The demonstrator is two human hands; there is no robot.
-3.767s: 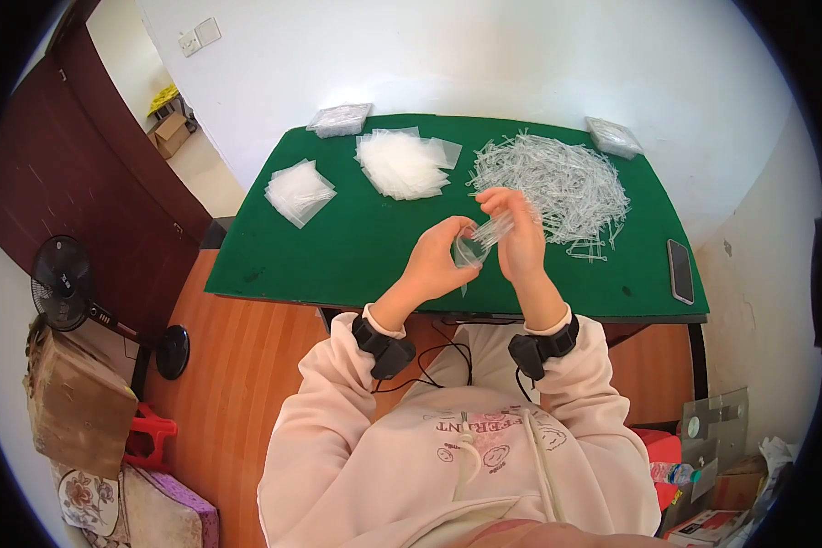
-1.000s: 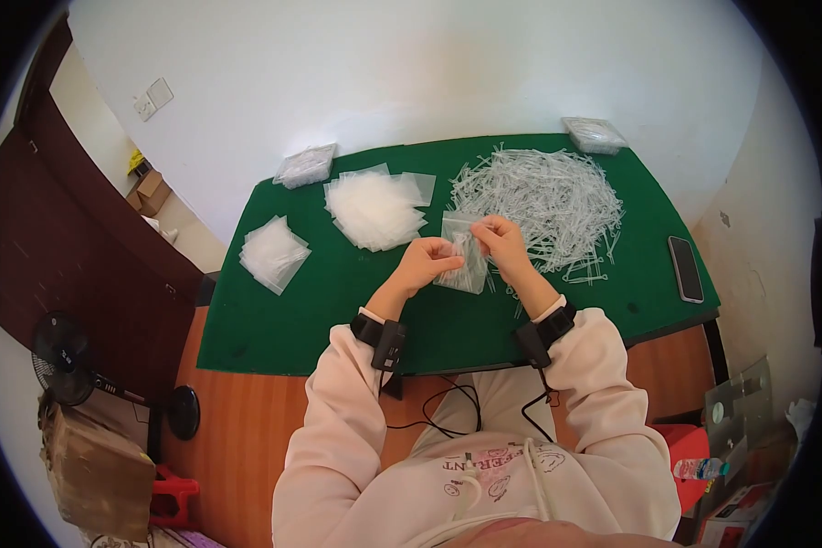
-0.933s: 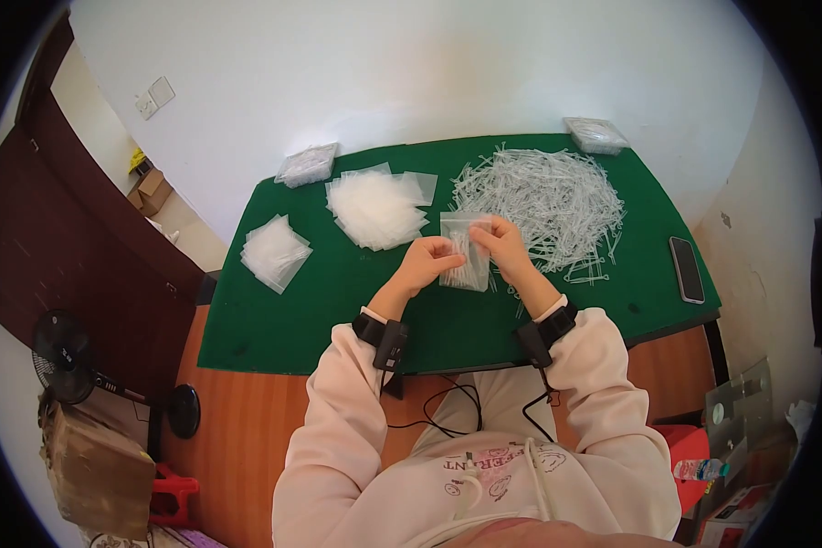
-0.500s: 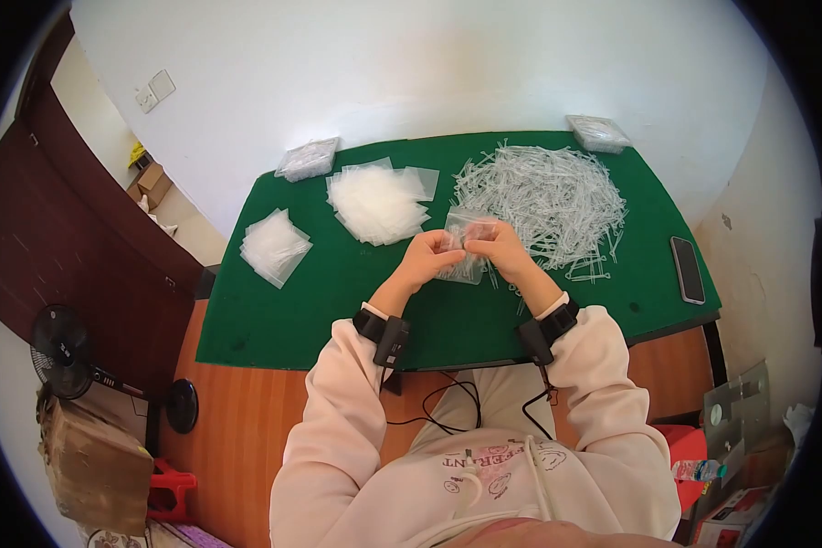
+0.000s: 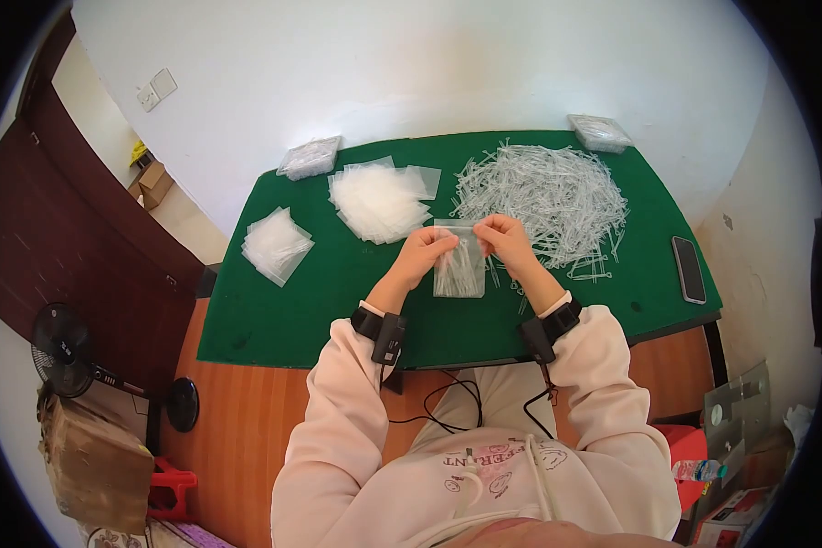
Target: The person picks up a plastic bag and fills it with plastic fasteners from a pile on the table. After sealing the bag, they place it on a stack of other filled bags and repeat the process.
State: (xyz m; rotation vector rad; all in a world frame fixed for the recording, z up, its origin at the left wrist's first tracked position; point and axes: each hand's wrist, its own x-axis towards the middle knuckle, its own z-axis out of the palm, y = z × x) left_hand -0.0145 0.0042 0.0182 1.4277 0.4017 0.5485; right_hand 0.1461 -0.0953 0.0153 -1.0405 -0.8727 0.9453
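Observation:
A clear zip bag (image 5: 459, 272) with thin clear plastic sticks inside hangs upright over the table between my hands. My left hand (image 5: 420, 256) pinches its left edge near the top. The upper right corner of the bag is between the closed fingers of my right hand (image 5: 505, 243). Behind my right hand spreads a large heap of clear plastic sticks (image 5: 543, 196). A pile of flat clear bags (image 5: 379, 201) lies beyond my left hand, and a smaller stack of bags (image 5: 277, 247) is farther left.
The table has a green cover (image 5: 338, 310). Packed clear boxes stand at its back left (image 5: 310, 159) and back right (image 5: 600, 133). A phone (image 5: 689, 270) lies near the right edge. A black fan (image 5: 61, 351) is on the left, by the door.
The bag has come down slightly and now hangs flat and straight, its top edge in view. My hands have moved a little apart, out to its upper sides.

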